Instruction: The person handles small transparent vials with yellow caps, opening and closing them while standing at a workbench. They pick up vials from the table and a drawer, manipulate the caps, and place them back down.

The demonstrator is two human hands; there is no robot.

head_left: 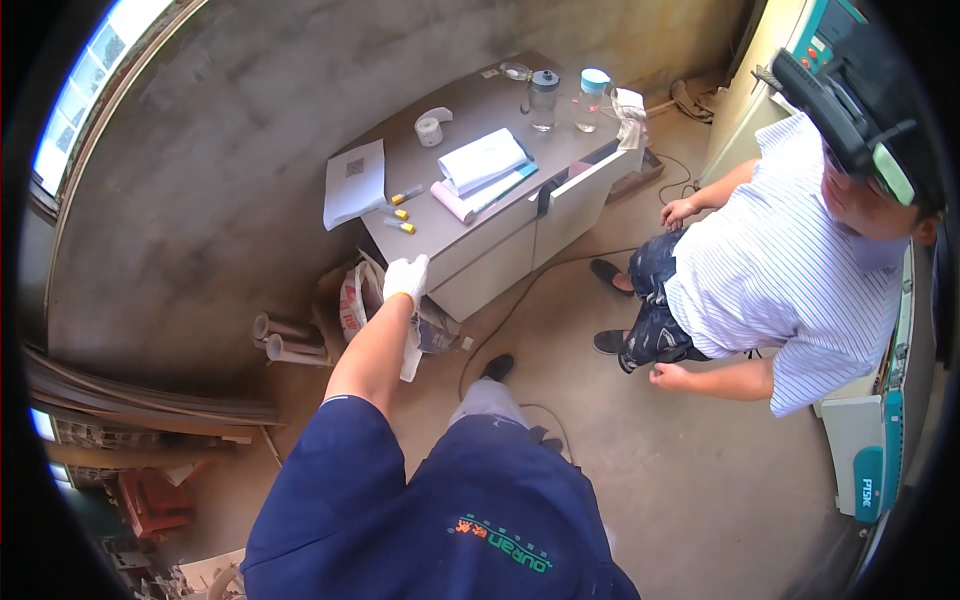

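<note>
My left hand [404, 279], in a white glove, reaches to the near left corner of the grey desk [400, 160]. Its fingers look curled closed; whatever they may hold is hidden. Just past it on the desktop lie several small clear pieces with yellow ends [400, 227]. Beside these is a white sheet [355, 185] with a printed square code, partly over the desk edge. White papers [482, 160] rest on a pink-edged pad [455, 203] farther right. My right hand is out of view.
A white roll [429, 132] and two drink bottles [543, 100] stand toward the desk's back. One drawer [590, 190] is pulled out. At right stands another person [780, 230] in a striped shirt and headset. Sacks [352, 305], rolled tubes [290, 347] and a floor cable [490, 335] lie nearby.
</note>
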